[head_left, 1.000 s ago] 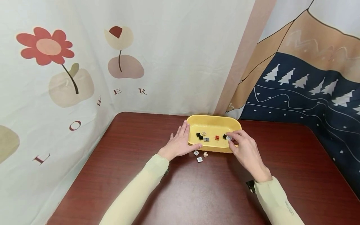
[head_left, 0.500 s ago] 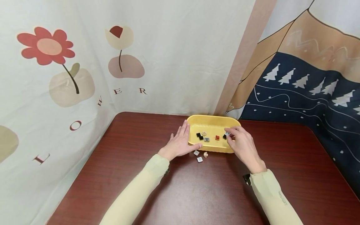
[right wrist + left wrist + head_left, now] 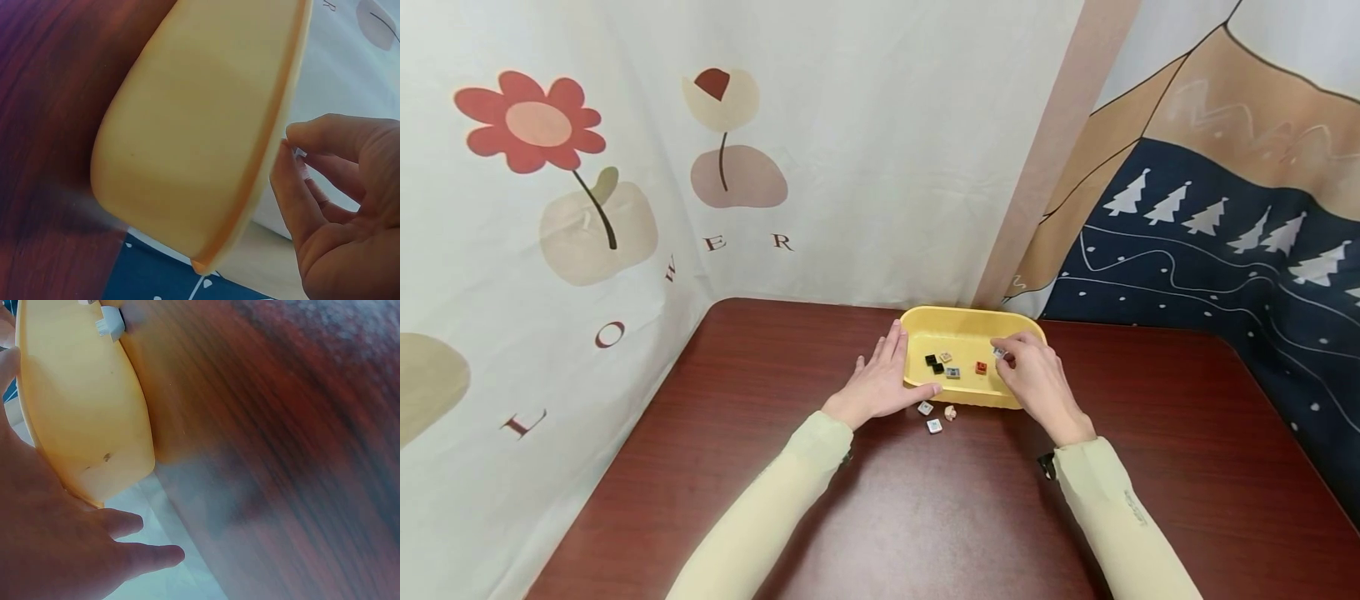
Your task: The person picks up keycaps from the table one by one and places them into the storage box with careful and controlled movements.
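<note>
A yellow tray (image 3: 970, 396) stands at the far side of the table, with small square pieces in it. My left hand (image 3: 880, 383) lies with straight fingers against its left end, thumb along the near rim. Above the right part of the tray, my right hand (image 3: 1037, 375) pinches a small whitish square piece (image 3: 999, 352) between thumb and fingertips. In the right wrist view the fingers mostly hide this piece (image 3: 300, 152). Nearest to it in the tray is a red piece (image 3: 981, 367). A grey piece (image 3: 952, 373), a beige piece (image 3: 946, 357) and two black pieces (image 3: 931, 360) lie farther left.
In front of the tray, on the dark red-brown table (image 3: 880, 517), lie two whitish pieces (image 3: 934, 426) and a small beige piece (image 3: 951, 412). A printed curtain (image 3: 865, 150) hangs right behind the table's back edge.
My right hand has moved left and slightly up over the tray, carrying the whitish piece. It now covers the black piece at the right. My left hand has stayed in place.
</note>
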`<state>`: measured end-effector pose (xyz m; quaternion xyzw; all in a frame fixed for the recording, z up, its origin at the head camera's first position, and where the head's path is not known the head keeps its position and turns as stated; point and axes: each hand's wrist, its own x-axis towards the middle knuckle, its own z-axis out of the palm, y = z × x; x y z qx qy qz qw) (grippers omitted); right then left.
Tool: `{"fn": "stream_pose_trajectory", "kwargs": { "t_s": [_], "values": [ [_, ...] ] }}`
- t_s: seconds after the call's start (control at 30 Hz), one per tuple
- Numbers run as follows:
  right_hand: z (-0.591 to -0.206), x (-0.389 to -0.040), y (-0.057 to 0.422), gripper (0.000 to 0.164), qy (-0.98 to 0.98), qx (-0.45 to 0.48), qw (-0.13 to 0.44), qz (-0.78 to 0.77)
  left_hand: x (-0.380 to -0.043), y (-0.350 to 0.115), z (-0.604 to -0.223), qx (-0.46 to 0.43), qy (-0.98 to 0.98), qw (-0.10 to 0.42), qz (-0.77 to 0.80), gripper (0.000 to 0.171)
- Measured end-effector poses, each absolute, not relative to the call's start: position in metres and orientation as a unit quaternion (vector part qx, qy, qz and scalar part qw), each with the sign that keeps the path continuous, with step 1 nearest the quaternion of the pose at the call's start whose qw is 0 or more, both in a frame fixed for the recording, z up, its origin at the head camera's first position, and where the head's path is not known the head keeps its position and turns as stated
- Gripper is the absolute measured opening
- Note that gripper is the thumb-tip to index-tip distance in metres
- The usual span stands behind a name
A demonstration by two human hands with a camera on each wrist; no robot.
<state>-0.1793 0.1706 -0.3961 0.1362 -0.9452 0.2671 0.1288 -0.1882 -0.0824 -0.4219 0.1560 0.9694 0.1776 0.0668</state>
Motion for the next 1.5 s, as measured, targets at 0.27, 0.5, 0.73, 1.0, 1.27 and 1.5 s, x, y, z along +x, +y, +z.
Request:
{"fn": "stream_pose_trajectory", "kwargs": {
  "t_s": [0.27,0.5,0.73,1.0,1.27,1.5],
  "values": [
    [-0.405,-0.191,0.165,0.028,-0.95,0.139,0.114,0.256,-0.194,-0.085,-0.422,0.16,0.969,0.065,0.178,0.116],
    [-0.408,-0.199,0.158,0.025,-0.951,0.143,0.108,0.251,-0.2,-0.088,-0.422,0.163,0.969,0.063,0.173,0.116],
    [-0.41,-0.204,0.155,0.018,-0.958,0.13,0.078,0.244,-0.201,-0.088,-0.422,0.158,0.97,0.067,0.171,0.116],
    [-0.413,-0.211,0.155,0.011,-0.965,0.118,0.066,0.223,-0.202,-0.087,-0.422,0.159,0.969,0.07,0.173,0.116],
    [-0.413,-0.215,0.153,0.014,-0.97,0.103,0.045,0.217,-0.201,-0.088,-0.42,0.161,0.97,0.072,0.17,0.117],
    [-0.408,-0.205,0.154,0.031,-0.967,0.098,0.078,0.222,-0.199,-0.088,-0.418,0.162,0.968,0.073,0.175,0.116]
  ]
}}
